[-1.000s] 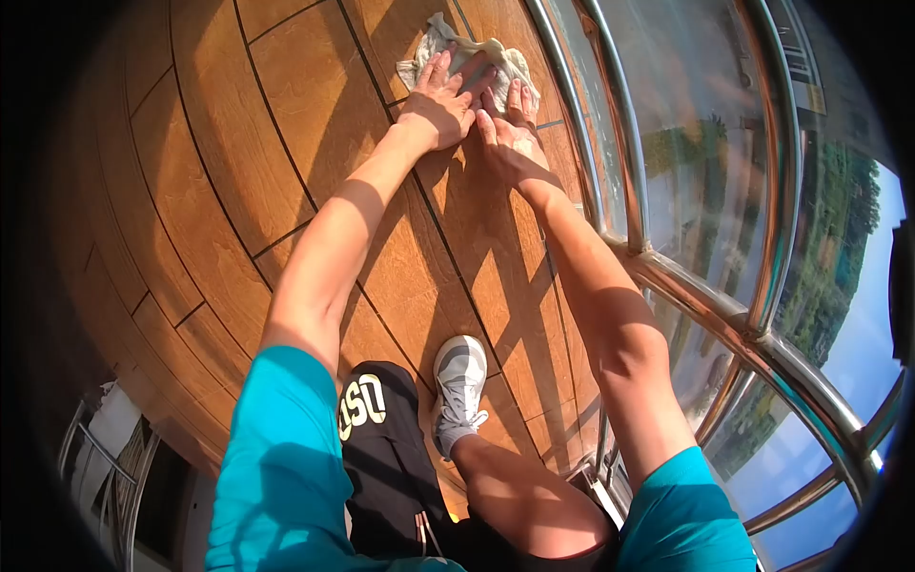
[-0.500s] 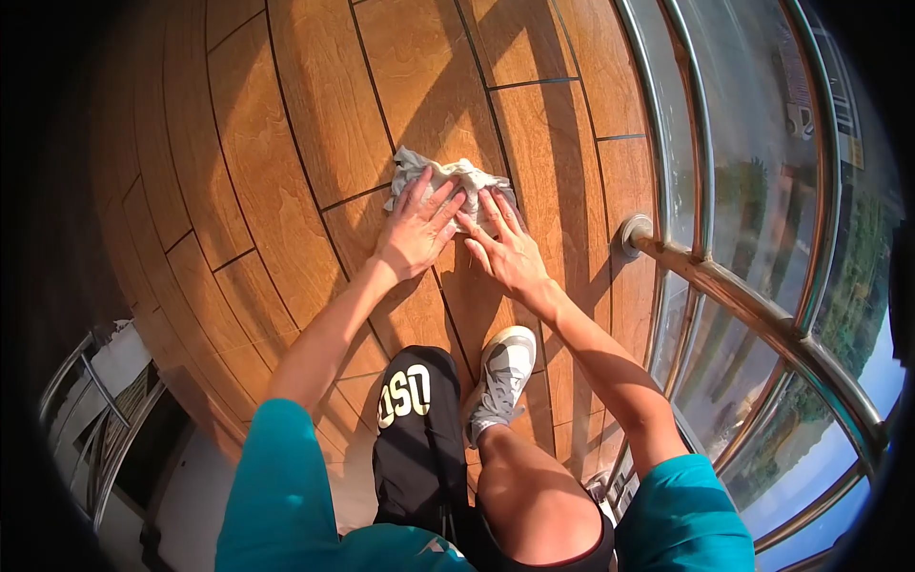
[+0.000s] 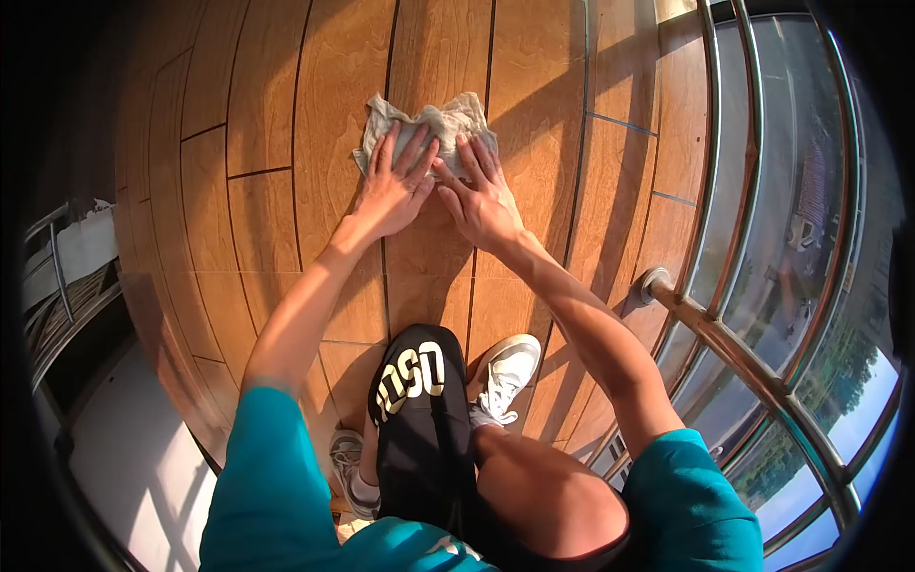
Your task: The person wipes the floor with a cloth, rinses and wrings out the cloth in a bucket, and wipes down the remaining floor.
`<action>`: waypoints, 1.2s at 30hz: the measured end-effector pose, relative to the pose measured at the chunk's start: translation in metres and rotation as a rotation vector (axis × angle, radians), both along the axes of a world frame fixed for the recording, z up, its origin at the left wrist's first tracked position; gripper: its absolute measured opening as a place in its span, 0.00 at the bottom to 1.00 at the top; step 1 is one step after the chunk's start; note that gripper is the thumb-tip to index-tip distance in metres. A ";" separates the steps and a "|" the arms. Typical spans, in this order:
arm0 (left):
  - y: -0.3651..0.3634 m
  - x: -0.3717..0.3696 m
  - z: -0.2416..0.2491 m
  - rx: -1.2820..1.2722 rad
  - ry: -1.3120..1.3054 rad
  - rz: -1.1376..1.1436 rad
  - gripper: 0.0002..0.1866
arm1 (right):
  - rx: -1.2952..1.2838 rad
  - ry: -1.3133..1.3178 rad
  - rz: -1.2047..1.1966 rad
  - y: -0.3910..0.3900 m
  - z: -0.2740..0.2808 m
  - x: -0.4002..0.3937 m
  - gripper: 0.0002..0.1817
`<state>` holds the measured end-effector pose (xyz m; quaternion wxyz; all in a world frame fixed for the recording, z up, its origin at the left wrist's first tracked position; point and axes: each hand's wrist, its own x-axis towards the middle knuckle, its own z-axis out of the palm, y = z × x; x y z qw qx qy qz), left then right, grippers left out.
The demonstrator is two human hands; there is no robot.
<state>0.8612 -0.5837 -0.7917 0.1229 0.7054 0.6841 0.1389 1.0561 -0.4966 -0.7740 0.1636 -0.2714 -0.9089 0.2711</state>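
A crumpled pale cloth (image 3: 448,116) lies on the wooden plank floor (image 3: 257,229) in front of me. My left hand (image 3: 393,186) presses flat on the cloth's near left part, fingers spread. My right hand (image 3: 477,191) presses flat on its near right part, fingers spread too. The two hands sit side by side, thumbs almost touching. I crouch over the floor in teal sleeves and black shorts, with one white shoe (image 3: 503,377) under my right arm.
A curved steel railing (image 3: 753,367) with glass panels (image 3: 791,191) runs along the right side, close to my right arm. Its post foot (image 3: 654,282) is fixed to the floor. At the left the floor ends at an edge (image 3: 157,353), with a drop beyond it.
Both hands and the cloth have come nearer and more to the left of the railing, still pressed on the floor. My view has turned, so the planks now run straight away from me.
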 end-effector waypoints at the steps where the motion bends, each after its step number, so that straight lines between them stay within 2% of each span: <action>1: -0.028 0.014 0.005 -0.079 -0.072 -0.002 0.33 | -0.050 -0.042 0.018 -0.024 0.008 0.012 0.24; 3: -0.058 0.044 0.018 -0.220 0.013 -0.048 0.35 | -0.072 -0.139 0.071 -0.051 0.020 0.041 0.26; 6: -0.054 0.053 0.020 -0.273 0.067 -0.088 0.36 | -0.064 -0.193 0.110 -0.048 0.027 0.062 0.26; 9: -0.037 0.046 0.015 -0.213 0.075 -0.127 0.35 | -0.027 -0.185 0.124 -0.027 0.022 0.057 0.27; 15: 0.054 0.032 -0.009 -0.028 0.036 0.001 0.33 | 0.042 -0.167 -0.043 0.047 0.004 0.023 0.25; 17: 0.065 0.023 -0.010 -0.021 0.014 0.031 0.33 | 0.101 -0.040 -0.035 0.060 -0.004 0.009 0.24; 19: 0.078 0.006 -0.013 0.028 0.098 0.011 0.33 | 0.140 -0.093 -0.049 0.061 0.001 -0.008 0.24; 21: 0.075 -0.013 -0.014 0.138 0.010 -0.063 0.32 | 0.081 -0.199 -0.167 0.040 0.004 -0.025 0.25; 24: 0.020 -0.028 -0.008 0.129 -0.025 0.008 0.31 | 0.000 -0.148 -0.059 0.011 0.010 -0.036 0.25; 26: -0.037 -0.041 0.002 -0.015 -0.016 0.029 0.31 | -0.036 -0.252 0.228 -0.015 0.025 -0.040 0.25; 29: -0.095 -0.058 0.008 -0.075 -0.030 0.069 0.31 | -0.054 -0.260 0.241 -0.061 0.032 -0.067 0.24; 31: -0.115 -0.078 0.011 -0.097 -0.055 0.078 0.31 | -0.070 -0.257 0.185 -0.087 0.031 -0.090 0.23; 34: -0.136 -0.112 0.008 -0.003 -0.106 0.133 0.31 | -0.073 -0.080 0.173 -0.100 0.030 -0.126 0.24; 36: -0.142 -0.128 0.008 -0.051 -0.108 0.147 0.31 | -0.056 -0.120 0.161 -0.108 0.029 -0.145 0.26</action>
